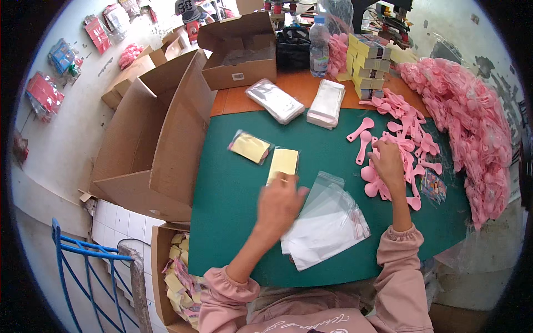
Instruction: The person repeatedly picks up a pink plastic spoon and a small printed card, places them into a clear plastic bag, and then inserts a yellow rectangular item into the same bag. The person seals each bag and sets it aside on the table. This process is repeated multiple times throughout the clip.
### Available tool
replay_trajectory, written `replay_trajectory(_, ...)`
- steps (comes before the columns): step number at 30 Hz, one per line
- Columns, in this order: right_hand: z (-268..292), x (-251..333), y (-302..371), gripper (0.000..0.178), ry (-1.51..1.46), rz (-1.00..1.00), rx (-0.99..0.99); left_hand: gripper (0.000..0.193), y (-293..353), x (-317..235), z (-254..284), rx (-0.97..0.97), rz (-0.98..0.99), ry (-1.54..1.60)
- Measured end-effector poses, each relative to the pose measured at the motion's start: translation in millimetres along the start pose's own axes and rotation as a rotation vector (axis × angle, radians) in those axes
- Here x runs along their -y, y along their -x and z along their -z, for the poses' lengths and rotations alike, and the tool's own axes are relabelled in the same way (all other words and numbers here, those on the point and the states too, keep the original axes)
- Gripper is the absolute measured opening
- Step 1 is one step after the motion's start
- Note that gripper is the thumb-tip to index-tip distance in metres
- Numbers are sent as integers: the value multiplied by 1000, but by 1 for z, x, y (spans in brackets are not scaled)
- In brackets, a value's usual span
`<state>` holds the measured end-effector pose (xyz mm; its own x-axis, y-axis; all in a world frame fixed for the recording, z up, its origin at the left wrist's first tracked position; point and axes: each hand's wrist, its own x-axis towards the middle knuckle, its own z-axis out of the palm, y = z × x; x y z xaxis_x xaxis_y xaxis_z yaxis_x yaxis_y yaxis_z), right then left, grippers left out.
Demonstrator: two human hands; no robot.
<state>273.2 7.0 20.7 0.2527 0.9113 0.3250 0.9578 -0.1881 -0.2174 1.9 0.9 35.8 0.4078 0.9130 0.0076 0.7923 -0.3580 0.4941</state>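
My left hand, blurred by motion, is at the near edge of a yellow card in a clear bag; whether its fingers grip the card cannot be made out. Another bagged yellow card lies just to its left. My right hand reaches over a heap of pink plastic measuring spoons, fingers apart and bent downward, nothing visibly held. Two spoons lie at the heap's left side, one of them a loose pink spoon. Between my forearms, a fanned stack of clear plastic bags rests on the green mat.
Bundles of clear bags and stacked yellow cards stand at the back, near a water bottle. Bagged pink spoons are piled at right. Left are an open cardboard box and, lower, a box of finished-looking packets.
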Motion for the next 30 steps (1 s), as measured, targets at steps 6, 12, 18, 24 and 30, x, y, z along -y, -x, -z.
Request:
replay_trajectory(6, -26, 20, 3, 34, 158, 24, -11, 47, -9, 2, -61, -218, -320, 217)
replay_trajectory(12, -34, 21, 3, 34, 113, -36, -42, 35, -11, 2, -55, 77, -290, 424)
replay_trajectory(18, -26, 20, 1, 19, -267, -82, -235, 20, -5, 1, -53, -206, -477, 130)
replay_trajectory(24, 3, 37, 12, 9, -1195, -157, -147, 15, -15, 10, -39, 368, -108, 1017)
replay_trajectory(30, 7, 49, 23, 8, -1291, -11, 33, 20, -24, 25, -29, 343, 78, 1283)
